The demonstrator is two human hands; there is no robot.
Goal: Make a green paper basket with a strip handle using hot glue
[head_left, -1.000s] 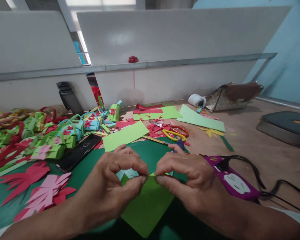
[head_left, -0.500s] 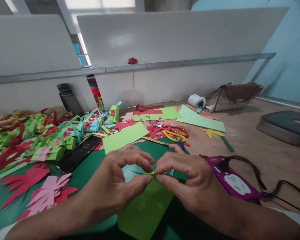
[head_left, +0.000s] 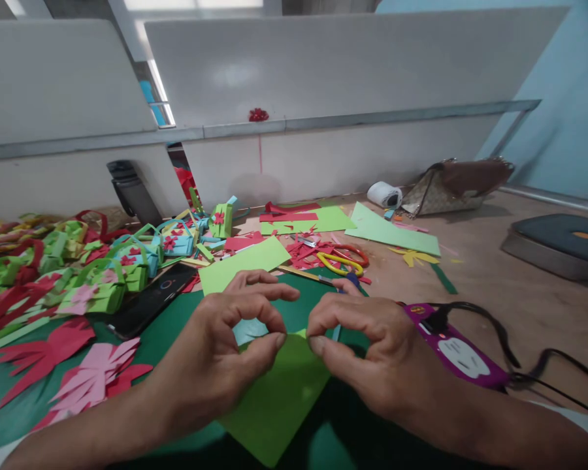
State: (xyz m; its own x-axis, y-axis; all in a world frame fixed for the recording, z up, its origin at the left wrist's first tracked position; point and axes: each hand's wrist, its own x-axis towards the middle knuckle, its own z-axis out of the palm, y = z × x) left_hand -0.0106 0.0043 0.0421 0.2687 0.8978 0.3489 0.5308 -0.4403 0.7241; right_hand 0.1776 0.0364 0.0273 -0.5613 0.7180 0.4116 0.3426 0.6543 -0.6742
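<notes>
A sheet of lime-green paper [head_left: 279, 398] hangs down from my fingertips, its upper edge pinched from both sides. My left hand [head_left: 235, 346] closes thumb and forefinger on the left part of that edge, with the other fingers raised and curled. On the right part, my right hand [head_left: 372, 346] pinches the paper between thumb and forefinger. Below the sheet is a green surface [head_left: 171, 359]. Just beyond my hands lie a pencil [head_left: 306, 275] and scissors with yellow and red handles [head_left: 340, 264].
Small paper baskets [head_left: 93, 287] crowd the left side, beside a black phone [head_left: 151, 303]. Paper cut-outs [head_left: 98, 372] lie nearer. A purple power strip [head_left: 458, 349] with cables is at right. A dark bottle [head_left: 134, 196] and a handbag [head_left: 463, 186] stand at the back.
The green paper has turned so its face shows more, and its lower corner has swung left. My left fingers have shifted slightly left along the top edge.
</notes>
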